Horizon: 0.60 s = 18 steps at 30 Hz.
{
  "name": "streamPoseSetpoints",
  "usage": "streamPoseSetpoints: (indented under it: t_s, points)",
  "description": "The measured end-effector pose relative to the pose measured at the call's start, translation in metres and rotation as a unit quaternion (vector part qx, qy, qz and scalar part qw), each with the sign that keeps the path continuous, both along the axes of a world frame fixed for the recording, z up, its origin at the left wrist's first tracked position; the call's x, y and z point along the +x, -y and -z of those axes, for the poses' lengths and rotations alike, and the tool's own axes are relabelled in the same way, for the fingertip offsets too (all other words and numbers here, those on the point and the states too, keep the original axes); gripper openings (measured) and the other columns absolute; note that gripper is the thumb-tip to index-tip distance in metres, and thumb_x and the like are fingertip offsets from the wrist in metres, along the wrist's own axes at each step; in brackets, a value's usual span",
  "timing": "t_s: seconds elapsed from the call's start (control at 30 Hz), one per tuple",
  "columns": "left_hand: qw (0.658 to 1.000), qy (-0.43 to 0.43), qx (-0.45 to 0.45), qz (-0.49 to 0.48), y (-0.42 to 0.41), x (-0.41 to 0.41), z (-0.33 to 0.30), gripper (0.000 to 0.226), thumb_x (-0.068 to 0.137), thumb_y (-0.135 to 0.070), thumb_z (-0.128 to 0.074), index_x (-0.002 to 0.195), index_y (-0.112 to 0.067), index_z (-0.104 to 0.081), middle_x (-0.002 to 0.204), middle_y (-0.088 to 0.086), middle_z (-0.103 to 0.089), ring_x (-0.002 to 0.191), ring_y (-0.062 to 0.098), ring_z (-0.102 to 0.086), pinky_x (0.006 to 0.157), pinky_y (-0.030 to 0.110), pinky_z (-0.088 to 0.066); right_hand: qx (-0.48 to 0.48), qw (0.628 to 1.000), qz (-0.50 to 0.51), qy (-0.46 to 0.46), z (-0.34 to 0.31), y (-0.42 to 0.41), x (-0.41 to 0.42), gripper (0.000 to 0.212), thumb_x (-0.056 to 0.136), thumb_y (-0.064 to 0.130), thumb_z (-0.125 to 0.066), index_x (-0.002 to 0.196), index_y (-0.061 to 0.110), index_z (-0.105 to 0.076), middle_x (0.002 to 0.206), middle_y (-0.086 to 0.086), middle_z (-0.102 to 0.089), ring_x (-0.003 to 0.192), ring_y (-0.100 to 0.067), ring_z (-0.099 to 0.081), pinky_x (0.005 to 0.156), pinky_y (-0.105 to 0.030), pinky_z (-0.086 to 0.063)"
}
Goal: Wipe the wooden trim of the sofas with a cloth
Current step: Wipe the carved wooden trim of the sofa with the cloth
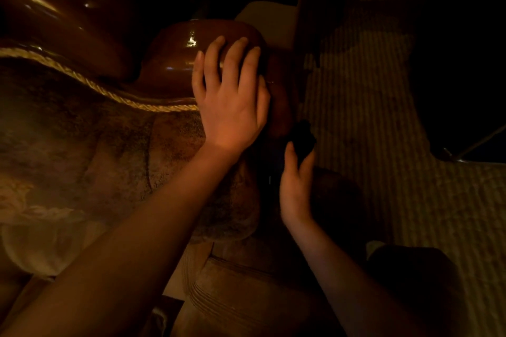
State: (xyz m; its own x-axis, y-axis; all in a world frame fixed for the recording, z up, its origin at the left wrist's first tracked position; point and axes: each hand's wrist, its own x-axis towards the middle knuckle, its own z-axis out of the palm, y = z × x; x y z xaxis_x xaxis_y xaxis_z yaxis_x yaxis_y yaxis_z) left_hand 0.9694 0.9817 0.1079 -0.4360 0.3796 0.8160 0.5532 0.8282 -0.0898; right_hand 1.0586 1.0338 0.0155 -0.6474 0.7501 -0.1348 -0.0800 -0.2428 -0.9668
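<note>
Head view: the left hand (230, 98) lies flat, fingers straight, on the glossy wooden trim (191, 46) capping the sofa arm. The right hand (295, 186), nearer the trim's dim front face running downward, pinches a dark cloth (302, 137) against it.

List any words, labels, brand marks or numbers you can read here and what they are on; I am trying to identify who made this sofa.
None: no readable text appears in this dim picture.
Wooden trim: only glossy highlights, no maker's mark showing.
Sofa upholstery and gold cord piping: no tag or label showing.
Dark cloth held by the right hand: too dark to show any print.
Left hand covers part of the trim.
</note>
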Motion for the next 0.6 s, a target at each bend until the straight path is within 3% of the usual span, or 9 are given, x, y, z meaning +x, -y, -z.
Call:
streamPoseSetpoints:
  t_s: [0.1, 0.17, 0.2, 0.3, 0.33, 0.43, 0.5, 0.57, 0.6]
  points:
    - [0.995, -0.005, -0.017, 0.100, 0.005, 0.007, -0.008, 0.029, 0.083, -0.021, -0.053, 0.109, -0.012, -0.061, 0.121, 0.014, -0.060, 0.121, 0.028, -0.041, 0.102, 0.043, -0.025, -0.030, 0.999, -0.016, -0.042, -0.038, -0.003, 0.003, 0.049, 0.098, 0.023, -0.044, 0.144, 0.018, -0.029, 0.121, 0.021, -0.038, 0.110, 0.016, -0.036, 0.091, -0.001, -0.029]
    - [0.980, -0.006, -0.070, 0.184, -0.006, 0.020, -0.015, 0.026, 0.081, -0.016, -0.054, 0.104, -0.007, -0.063, 0.111, 0.015, -0.064, 0.109, 0.027, -0.051, 0.094, 0.039, -0.029, -0.002, 0.998, -0.019, -0.064, -0.068, -0.022, -0.010, 0.035, 0.099, 0.019, -0.043, 0.134, 0.018, -0.040, 0.105, 0.022, -0.043, 0.095, 0.024, -0.043, 0.078, 0.007, -0.029]
    - [0.978, 0.016, -0.087, 0.191, -0.014, 0.024, -0.021, 0.026, 0.082, -0.016, -0.053, 0.103, -0.005, -0.063, 0.106, 0.014, -0.065, 0.103, 0.027, -0.055, 0.091, 0.038, -0.030, -0.005, 0.997, -0.025, -0.072, -0.082, -0.033, -0.021, 0.029, 0.099, 0.020, -0.043, 0.128, 0.020, -0.045, 0.102, 0.019, -0.048, 0.097, 0.020, -0.048, 0.081, 0.003, -0.033]
    - [0.981, 0.102, -0.147, 0.077, -0.043, 0.016, -0.046, 0.029, 0.088, -0.021, -0.045, 0.111, -0.007, -0.056, 0.101, 0.012, -0.062, 0.095, 0.032, -0.058, 0.090, 0.038, -0.032, 0.000, 0.996, -0.080, -0.048, -0.098, -0.060, -0.055, 0.045, 0.091, 0.042, -0.044, 0.125, 0.015, -0.055, 0.125, -0.002, -0.058, 0.120, -0.015, -0.052, 0.104, -0.034, -0.040]
    - [0.972, 0.124, -0.196, 0.030, -0.051, 0.009, -0.052, 0.030, 0.091, -0.024, -0.043, 0.115, -0.008, -0.052, 0.105, 0.013, -0.060, 0.098, 0.034, -0.057, 0.092, 0.040, -0.033, 0.013, 0.994, -0.101, -0.030, -0.098, -0.063, -0.061, 0.049, 0.089, 0.042, -0.043, 0.126, 0.012, -0.054, 0.129, -0.007, -0.057, 0.122, -0.020, -0.051, 0.105, -0.039, -0.039]
    - [0.938, 0.150, -0.313, -0.014, -0.069, -0.005, -0.054, 0.031, 0.094, -0.026, -0.038, 0.119, -0.010, -0.047, 0.116, 0.015, -0.056, 0.107, 0.035, -0.053, 0.093, 0.043, -0.034, 0.021, 0.992, -0.121, -0.014, -0.070, -0.080, -0.083, 0.022, 0.100, 0.015, -0.038, 0.109, 0.005, -0.056, 0.108, -0.008, -0.059, 0.101, -0.018, -0.056, 0.092, -0.021, -0.043]
    - [0.916, 0.155, -0.370, 0.020, -0.080, -0.004, -0.044, 0.029, 0.092, -0.023, -0.040, 0.116, -0.011, -0.049, 0.115, 0.014, -0.057, 0.107, 0.034, -0.054, 0.088, 0.041, -0.036, -0.004, 0.992, -0.128, 0.004, -0.055, -0.089, -0.082, 0.023, 0.100, 0.003, -0.030, 0.103, 0.004, -0.054, 0.097, -0.003, -0.051, 0.090, -0.012, -0.049, 0.081, -0.014, -0.042]
    - [0.915, 0.144, -0.371, 0.061, -0.083, -0.004, -0.039, 0.023, 0.084, -0.022, -0.051, 0.104, -0.011, -0.055, 0.101, 0.013, -0.063, 0.095, 0.034, -0.059, 0.077, 0.038, -0.042, -0.003, 0.986, -0.160, 0.041, -0.032, -0.100, -0.076, 0.034, 0.100, 0.001, -0.026, 0.130, -0.008, -0.037, 0.118, -0.005, -0.040, 0.114, -0.018, -0.040, 0.100, -0.023, -0.033]
    - [0.923, 0.135, -0.353, 0.076, -0.080, -0.004, -0.040, 0.021, 0.077, -0.022, -0.055, 0.094, -0.010, -0.057, 0.089, 0.012, -0.064, 0.083, 0.033, -0.061, 0.070, 0.036, -0.044, -0.009, 0.981, -0.186, 0.049, -0.021, -0.105, -0.075, 0.040, 0.100, 0.003, -0.028, 0.137, -0.010, -0.027, 0.130, -0.006, -0.035, 0.128, -0.020, -0.032, 0.106, -0.019, -0.024]
